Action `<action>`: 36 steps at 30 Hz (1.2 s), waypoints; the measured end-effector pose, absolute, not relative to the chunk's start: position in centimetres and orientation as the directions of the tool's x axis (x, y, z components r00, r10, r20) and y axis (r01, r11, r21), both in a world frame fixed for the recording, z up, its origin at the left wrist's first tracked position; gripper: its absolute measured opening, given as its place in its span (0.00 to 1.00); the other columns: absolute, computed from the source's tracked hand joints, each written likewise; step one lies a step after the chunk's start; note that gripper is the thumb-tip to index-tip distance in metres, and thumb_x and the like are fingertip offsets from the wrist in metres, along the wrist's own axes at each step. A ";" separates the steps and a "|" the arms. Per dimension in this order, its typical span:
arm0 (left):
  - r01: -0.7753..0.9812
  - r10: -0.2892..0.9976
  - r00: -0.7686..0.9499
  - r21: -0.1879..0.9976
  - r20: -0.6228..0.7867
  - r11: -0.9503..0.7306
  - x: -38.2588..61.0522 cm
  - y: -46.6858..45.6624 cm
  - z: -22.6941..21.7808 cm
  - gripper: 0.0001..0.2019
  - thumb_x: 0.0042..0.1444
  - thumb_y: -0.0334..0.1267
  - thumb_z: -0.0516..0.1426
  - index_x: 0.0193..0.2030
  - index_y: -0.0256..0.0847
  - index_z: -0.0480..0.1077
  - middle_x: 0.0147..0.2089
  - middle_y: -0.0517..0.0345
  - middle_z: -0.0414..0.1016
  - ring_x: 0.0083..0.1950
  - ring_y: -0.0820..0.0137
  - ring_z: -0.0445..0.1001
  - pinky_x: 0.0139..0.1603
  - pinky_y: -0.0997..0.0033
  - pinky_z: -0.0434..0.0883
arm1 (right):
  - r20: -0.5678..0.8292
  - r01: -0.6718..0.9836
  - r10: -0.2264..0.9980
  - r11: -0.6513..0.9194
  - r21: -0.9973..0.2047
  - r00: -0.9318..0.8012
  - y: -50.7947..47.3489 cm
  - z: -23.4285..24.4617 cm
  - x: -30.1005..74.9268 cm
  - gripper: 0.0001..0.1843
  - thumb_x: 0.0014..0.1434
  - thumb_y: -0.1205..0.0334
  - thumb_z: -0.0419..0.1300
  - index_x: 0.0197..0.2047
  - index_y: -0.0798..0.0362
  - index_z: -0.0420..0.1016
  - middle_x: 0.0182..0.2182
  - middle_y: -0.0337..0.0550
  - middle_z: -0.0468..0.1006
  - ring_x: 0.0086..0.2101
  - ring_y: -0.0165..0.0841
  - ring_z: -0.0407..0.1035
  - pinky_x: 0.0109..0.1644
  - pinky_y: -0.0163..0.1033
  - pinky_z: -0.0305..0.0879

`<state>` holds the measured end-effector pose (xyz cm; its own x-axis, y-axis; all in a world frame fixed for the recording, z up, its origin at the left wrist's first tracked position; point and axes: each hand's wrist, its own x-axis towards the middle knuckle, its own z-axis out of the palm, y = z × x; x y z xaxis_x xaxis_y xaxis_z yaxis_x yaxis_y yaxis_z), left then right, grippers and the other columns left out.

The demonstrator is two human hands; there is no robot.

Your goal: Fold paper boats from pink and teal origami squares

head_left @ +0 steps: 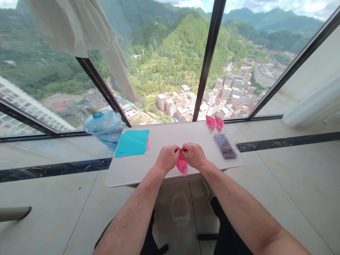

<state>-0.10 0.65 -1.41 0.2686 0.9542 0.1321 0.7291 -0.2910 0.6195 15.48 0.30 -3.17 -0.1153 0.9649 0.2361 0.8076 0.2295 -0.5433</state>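
Note:
My left hand (167,158) and my right hand (194,155) meet above the near edge of a small white table (170,140). Both pinch the top of a folded pink paper piece (182,165), which hangs down between them. The fingers of both hands are curled closed on it. A stack of square paper sheets (132,142), teal on top with pink showing underneath, lies on the table's left side. Two small folded pink paper shapes (214,122) sit at the table's far right corner.
A dark flat object (225,146), blurred out, lies on the table's right side. A big blue water jug (105,126) lies on the floor left of the table, by the floor-to-ceiling windows. A pale curtain (79,32) hangs at upper left. My legs are under the table.

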 end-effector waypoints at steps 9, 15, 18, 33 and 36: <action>0.724 0.960 0.229 0.632 0.159 -0.277 -0.3 0.7 -1.5 0.10 0.57 0.34 0.55 0.33 0.42 0.79 0.32 0.55 0.82 0.34 0.66 0.76 0.38 0.69 0.67 | 0.152 0.805 0.983 0.175 -0.567 -0.107 0.3 -2.5 15.3 0.11 0.58 0.62 0.59 0.26 0.51 0.77 0.25 0.41 0.80 0.26 0.31 0.66 0.32 0.36 0.53; 0.719 0.962 0.242 0.642 0.126 -0.265 -0.8 1.0 -1.4 0.08 0.52 0.32 0.55 0.30 0.43 0.76 0.30 0.58 0.80 0.33 0.68 0.74 0.36 0.71 0.66 | 0.130 0.751 0.982 0.187 -0.634 -0.136 0.3 -2.7 15.8 0.06 0.58 0.60 0.61 0.31 0.50 0.78 0.28 0.39 0.80 0.29 0.31 0.69 0.35 0.35 0.58; 0.766 0.981 0.090 0.618 0.171 -0.178 -1.1 1.3 -1.5 0.06 0.52 0.32 0.55 0.30 0.43 0.74 0.29 0.58 0.78 0.32 0.68 0.73 0.36 0.70 0.65 | 0.197 0.720 0.978 0.189 -0.667 -0.074 0.1 -2.5 16.0 0.06 0.56 0.59 0.62 0.37 0.50 0.78 0.33 0.38 0.81 0.31 0.31 0.70 0.38 0.36 0.60; 0.784 0.985 -0.108 0.621 0.137 0.000 -0.8 1.4 -2.1 0.08 0.51 0.30 0.54 0.28 0.43 0.74 0.30 0.56 0.79 0.34 0.66 0.75 0.38 0.70 0.66 | 0.190 0.889 0.911 0.403 -0.218 -0.366 -0.9 -1.7 15.4 0.10 0.64 0.60 0.58 0.35 0.52 0.81 0.38 0.47 0.79 0.42 0.39 0.66 0.46 0.43 0.56; 0.771 0.988 -0.111 0.637 0.109 0.017 -0.2 1.3 -2.2 0.06 0.50 0.31 0.55 0.28 0.43 0.73 0.29 0.56 0.78 0.34 0.66 0.74 0.37 0.70 0.65 | 0.181 0.899 0.905 0.412 -0.146 -0.385 -1.0 -1.6 15.2 0.11 0.65 0.59 0.57 0.37 0.52 0.81 0.36 0.47 0.79 0.41 0.40 0.66 0.46 0.45 0.53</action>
